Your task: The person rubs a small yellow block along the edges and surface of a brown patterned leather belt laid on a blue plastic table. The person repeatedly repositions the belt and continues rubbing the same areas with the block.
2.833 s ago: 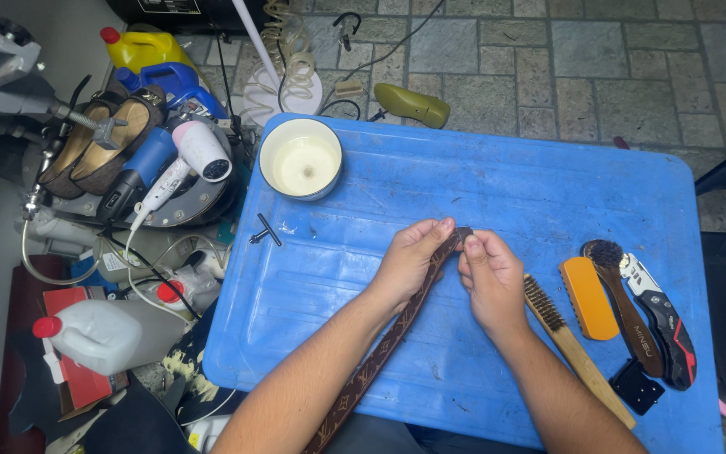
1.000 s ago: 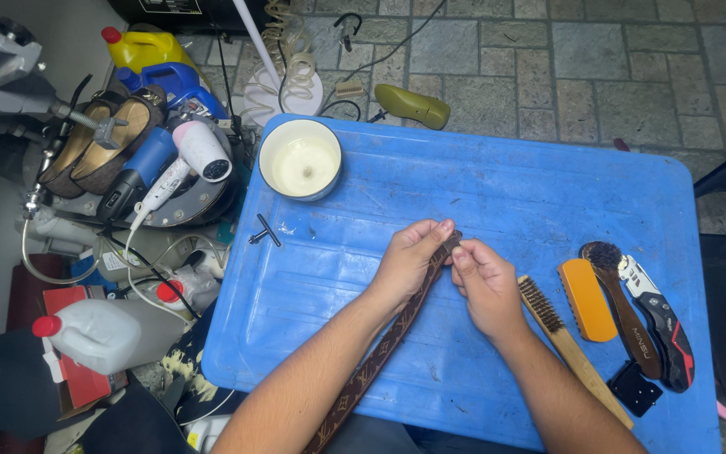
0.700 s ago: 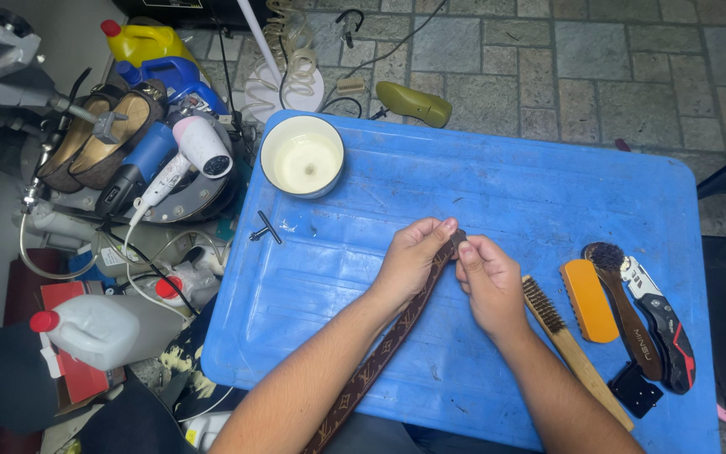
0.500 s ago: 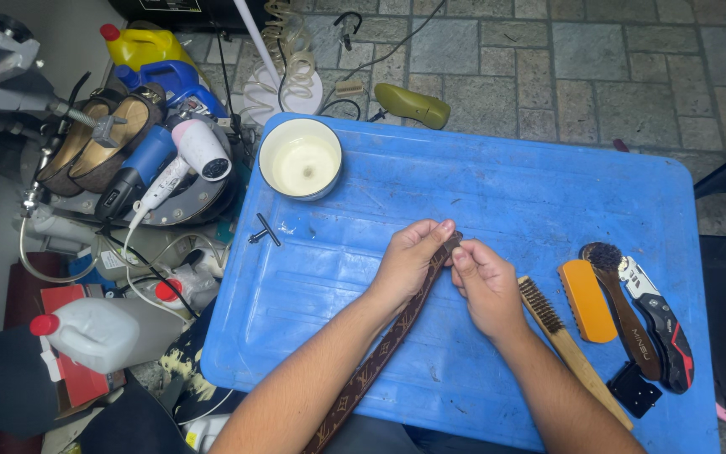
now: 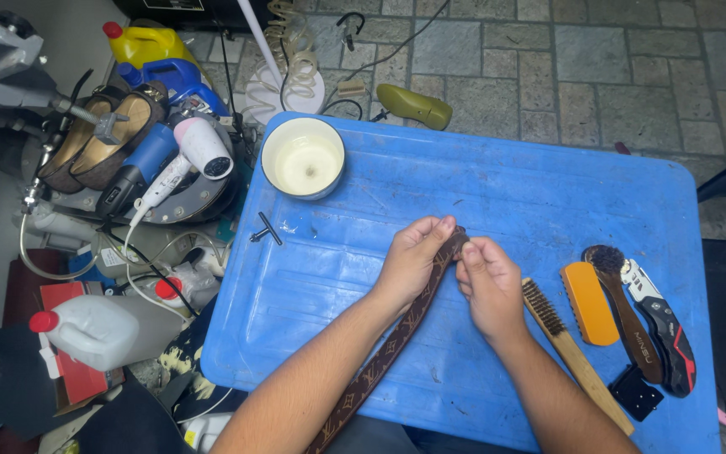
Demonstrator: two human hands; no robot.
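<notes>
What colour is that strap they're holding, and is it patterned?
The strap is brown with a repeating lighter tan motif, seen best in the head view.

Bright, even light; sharp, soft shadows

Blue tray table [image 5: 497,181]: two hands | one belt [image 5: 397,336] | one bowl [image 5: 302,157] | three brushes | one folding knife [image 5: 665,324]
</notes>
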